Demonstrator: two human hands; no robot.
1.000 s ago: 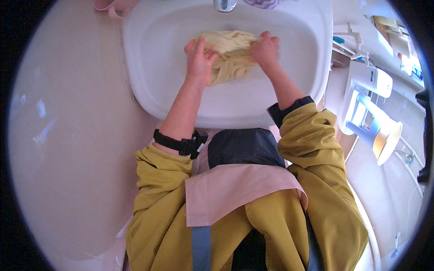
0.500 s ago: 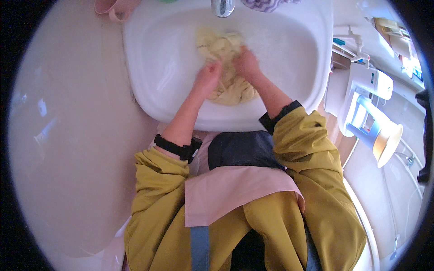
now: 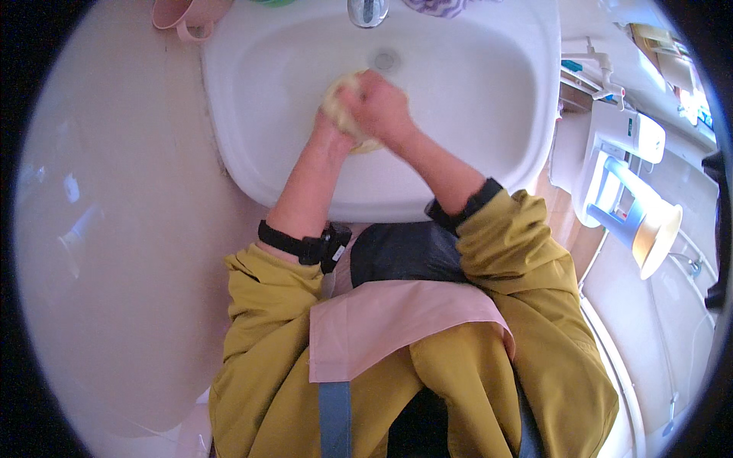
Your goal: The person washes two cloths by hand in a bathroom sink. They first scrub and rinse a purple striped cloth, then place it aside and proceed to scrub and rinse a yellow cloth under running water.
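Pale yellow cloth (image 3: pixel 340 107) was bunched in the white basin (image 3: pixel 481 99)

It was crumpled into a creased wad, slightly blurred; one fold curved out left of the right hand (image 3: pixel 379 108); an edge showed beneath that hand; the rest was hidden; it sat near the drain (image 3: pixel 384 59).

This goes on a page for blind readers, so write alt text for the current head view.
Over a white washbasin, a person's right hand grips a bunched cream cloth, with the left hand close against it and mostly hidden. Beyond them are a drain and chrome tap; a pink cup sits at upper left.
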